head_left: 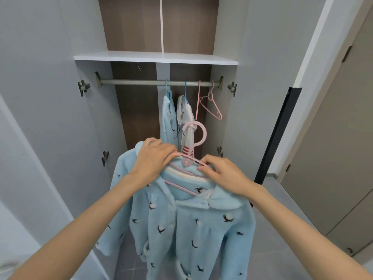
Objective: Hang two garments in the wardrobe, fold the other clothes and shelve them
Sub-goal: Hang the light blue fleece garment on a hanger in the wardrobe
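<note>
A person stands before an open wardrobe (60, 110), holding up a pale blue fleece top (193, 225) printed with small dark birds, draped on a pink hanger (204, 134). The left hand (155, 156) is clamped over the top's left shoulder and the hanger arm beneath it, fingers curled around the fabric. The right hand (222, 174) pinches the hanger's right arm at the collar, fingertips bent over the thin plastic. The top hangs near the camera, below the level of the rail (141, 82) and in front of it, with the hanger's hook pointing up toward the clothes behind. On the right half of the rail, farther back, a matching blue garment (168, 118) and a white garment (186, 114) each hang from a blue hanger, with empty pink hangers (211, 104) just to their right. A white shelf (155, 57) runs above the rail, and grey floor (282, 201) shows at right
</note>
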`<state>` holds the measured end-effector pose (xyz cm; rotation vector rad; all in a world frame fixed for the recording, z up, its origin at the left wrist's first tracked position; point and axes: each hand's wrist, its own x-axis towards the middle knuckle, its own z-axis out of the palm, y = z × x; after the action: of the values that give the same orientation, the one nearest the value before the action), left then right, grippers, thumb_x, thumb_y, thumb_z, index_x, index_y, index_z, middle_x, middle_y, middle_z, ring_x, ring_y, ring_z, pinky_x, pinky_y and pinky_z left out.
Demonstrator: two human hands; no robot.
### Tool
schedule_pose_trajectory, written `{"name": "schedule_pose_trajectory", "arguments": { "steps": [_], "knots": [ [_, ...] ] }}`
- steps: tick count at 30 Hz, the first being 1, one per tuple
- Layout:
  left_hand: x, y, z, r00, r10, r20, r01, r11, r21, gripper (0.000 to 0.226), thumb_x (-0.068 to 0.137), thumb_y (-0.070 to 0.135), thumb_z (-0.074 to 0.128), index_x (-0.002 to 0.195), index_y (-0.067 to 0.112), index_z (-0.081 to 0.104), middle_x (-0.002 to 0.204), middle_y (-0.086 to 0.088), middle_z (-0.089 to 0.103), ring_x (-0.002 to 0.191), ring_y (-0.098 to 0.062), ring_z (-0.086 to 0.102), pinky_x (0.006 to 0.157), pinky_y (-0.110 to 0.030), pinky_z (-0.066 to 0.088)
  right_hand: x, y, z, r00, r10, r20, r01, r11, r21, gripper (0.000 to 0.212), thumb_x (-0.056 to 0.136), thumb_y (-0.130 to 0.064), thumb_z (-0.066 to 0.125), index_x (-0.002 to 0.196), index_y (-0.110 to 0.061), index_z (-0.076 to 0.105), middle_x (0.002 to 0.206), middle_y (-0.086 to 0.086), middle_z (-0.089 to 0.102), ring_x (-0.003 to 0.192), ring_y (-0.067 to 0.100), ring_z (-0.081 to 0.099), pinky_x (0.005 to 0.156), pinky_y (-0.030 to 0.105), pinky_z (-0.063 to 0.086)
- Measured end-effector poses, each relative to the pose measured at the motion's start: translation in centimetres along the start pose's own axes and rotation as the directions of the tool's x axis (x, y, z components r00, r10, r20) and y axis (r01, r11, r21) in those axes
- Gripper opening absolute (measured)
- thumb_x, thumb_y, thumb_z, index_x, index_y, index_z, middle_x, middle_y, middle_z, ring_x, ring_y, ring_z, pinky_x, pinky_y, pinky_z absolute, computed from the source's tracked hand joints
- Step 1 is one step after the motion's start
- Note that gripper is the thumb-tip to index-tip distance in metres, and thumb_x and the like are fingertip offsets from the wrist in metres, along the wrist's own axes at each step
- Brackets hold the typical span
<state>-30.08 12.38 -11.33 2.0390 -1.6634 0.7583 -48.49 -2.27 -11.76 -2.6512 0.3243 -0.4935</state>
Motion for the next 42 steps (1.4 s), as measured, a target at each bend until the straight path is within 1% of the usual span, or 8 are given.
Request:
{"name": "schedule_pose_trajectory", "arguments": {
  "steps": [3, 6, 10, 14, 22, 28, 39, 42],
  "knots": [
    [-0.8, -0.9, -0.3, 0.997, -0.07, -0.022, 0.068, 0.995, -0.072, 0.03, 0.097, 0.03, 0.044, 0.09, 0.012, 0.066, 0.091, -0.001, 0.067, 0.09, -0.025, 0.058, 0.092, -0.03, 0.028, 1.0, -1.7, 0.4, 0.999, 0.011, 0.04, -0.022, 0.959, 0.282, 0.021, 0.099, -0.028, 0.049, 0.091, -0.019, 0.066, 0.091, -0.008, 0.06, 0.086, 0.006, 0.054, 0.081, 0.021, 0.041],
    [-1.0, -2.5, -0.4, 0.977, -0.213, 0.008, 0.213, 0.972, -0.099, 0.03, 0.098, 0.033, 0.047, 0.104, 0.014, 0.069, 0.118, -0.003, 0.059, 0.114, -0.027, 0.048, 0.095, -0.031, 0.028, 2.5, -3.3, 1.4, 0.987, 0.119, 0.111, -0.159, 0.846, 0.509, 0.025, 0.099, -0.026, 0.048, 0.082, -0.028, 0.066, 0.085, -0.016, 0.059, 0.076, -0.008, 0.051, 0.07, 0.003, 0.037],
    [-1.0, -5.2, 0.5, 0.897, -0.411, 0.162, 0.44, 0.863, -0.249, 0.037, 0.098, 0.025, 0.048, 0.134, 0.019, 0.052, 0.141, -0.005, 0.045, 0.132, -0.027, 0.036, 0.109, -0.036, 0.03, 4.9, -4.5, 3.7, 0.959, 0.239, 0.15, -0.277, 0.701, 0.657, 0.027, 0.1, -0.023, 0.047, 0.081, -0.021, 0.067, 0.083, -0.015, 0.063, 0.076, -0.001, 0.054, 0.073, 0.011, 0.04],
    [-1.7, -8.3, 1.6, 0.844, -0.497, 0.202, 0.536, 0.753, -0.383, 0.042, 0.099, 0.025, 0.047, 0.141, 0.022, 0.044, 0.137, 0.001, 0.053, 0.126, -0.018, 0.047, 0.096, -0.023, 0.033, 7.9, -4.4, 5.3, 0.933, 0.315, 0.174, -0.343, 0.629, 0.698, 0.028, 0.1, -0.021, 0.047, 0.081, -0.021, 0.067, 0.098, -0.001, 0.066, 0.09, 0.015, 0.058, 0.089, 0.031, 0.044],
    [1.6, -17.0, 3.4, 0.804, -0.544, 0.242, 0.586, 0.654, -0.478, 0.038, 0.098, 0.023, 0.046, 0.136, 0.026, 0.048, 0.125, 0.002, 0.063, 0.113, -0.012, 0.056, 0.09, -0.019, 0.037, 18.0, -4.2, 7.7, 0.896, 0.396, 0.204, -0.395, 0.494, 0.775, 0.023, 0.097, -0.024, 0.052, 0.082, -0.022, 0.07, 0.084, -0.002, 0.068, 0.066, 0.009, 0.062, 0.052, 0.017, 0.047],
    [6.2, -23.4, 5.1, 0.807, -0.55, 0.216, 0.569, 0.626, -0.533, 0.037, 0.098, 0.025, 0.047, 0.136, 0.024, 0.048, 0.126, 0.003, 0.061, 0.102, -0.001, 0.051, 0.074, -0.004, 0.033, 27.0, -3.9, 9.2, 0.886, 0.405, 0.224, -0.401, 0.43, 0.809, 0.018, 0.095, -0.025, 0.055, 0.087, -0.018, 0.069, 0.081, 0.004, 0.069, 0.068, 0.014, 0.065, 0.057, 0.023, 0.051],
    [10.8, -31.5, 10.8, 0.746, -0.598, 0.293, 0.637, 0.51, -0.578, 0.04, 0.096, 0.039, 0.048, 0.135, 0.03, 0.045, 0.113, 0.019, 0.054, 0.081, 0.015, 0.049, 0.057, -0.003, 0.038, 43.4, -0.9, 11.9, 0.881, 0.394, 0.262, -0.391, 0.292, 0.873, 0.019, 0.095, -0.025, 0.056, 0.101, -0.01, 0.067, 0.09, 0.009, 0.069, 0.078, 0.018, 0.067, 0.063, 0.027, 0.054],
    [12.3, -32.7, 12.4, 0.737, -0.586, 0.338, 0.647, 0.463, -0.606, 0.045, 0.094, 0.047, 0.045, 0.136, 0.031, 0.043, 0.114, 0.021, 0.049, 0.085, 0.014, 0.049, 0.055, 0.0, 0.04, 47.1, 0.8, 12.7, 0.874, 0.398, 0.277, -0.403, 0.278, 0.872, 0.027, 0.095, -0.028, 0.056, 0.11, -0.008, 0.065, 0.1, 0.013, 0.068, 0.089, 0.024, 0.066, 0.073, 0.033, 0.057]
  ]
}}
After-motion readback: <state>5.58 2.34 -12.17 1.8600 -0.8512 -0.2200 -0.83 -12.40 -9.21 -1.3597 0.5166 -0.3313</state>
